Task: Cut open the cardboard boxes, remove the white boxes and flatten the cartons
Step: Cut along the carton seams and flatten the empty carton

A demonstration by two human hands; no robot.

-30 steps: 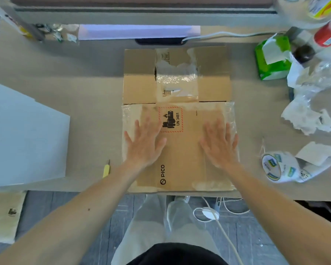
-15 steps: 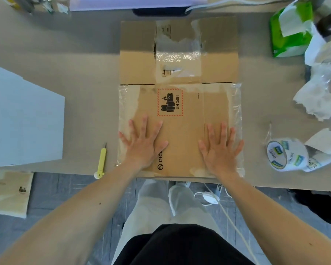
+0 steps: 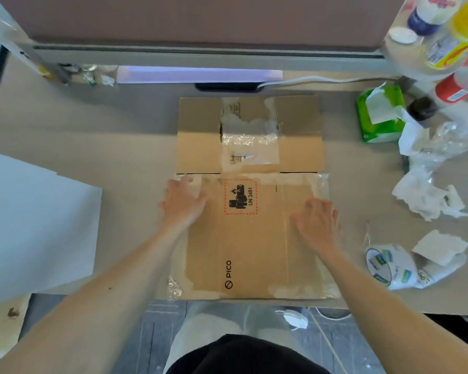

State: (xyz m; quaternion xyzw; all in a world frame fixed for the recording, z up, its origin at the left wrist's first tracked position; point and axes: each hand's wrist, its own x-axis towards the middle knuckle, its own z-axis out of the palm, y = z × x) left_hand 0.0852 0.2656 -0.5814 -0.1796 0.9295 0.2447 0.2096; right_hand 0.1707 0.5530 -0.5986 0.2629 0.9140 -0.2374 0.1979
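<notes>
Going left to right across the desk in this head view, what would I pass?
white box → left hand → battery label → right hand → tape roll

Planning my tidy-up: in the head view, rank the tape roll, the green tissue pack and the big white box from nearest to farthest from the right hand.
1. Tape roll: just right of the right hand, near the desk's front edge.
2. Green tissue pack: at the back right.
3. White box: on the far left, beyond the carton.
</notes>
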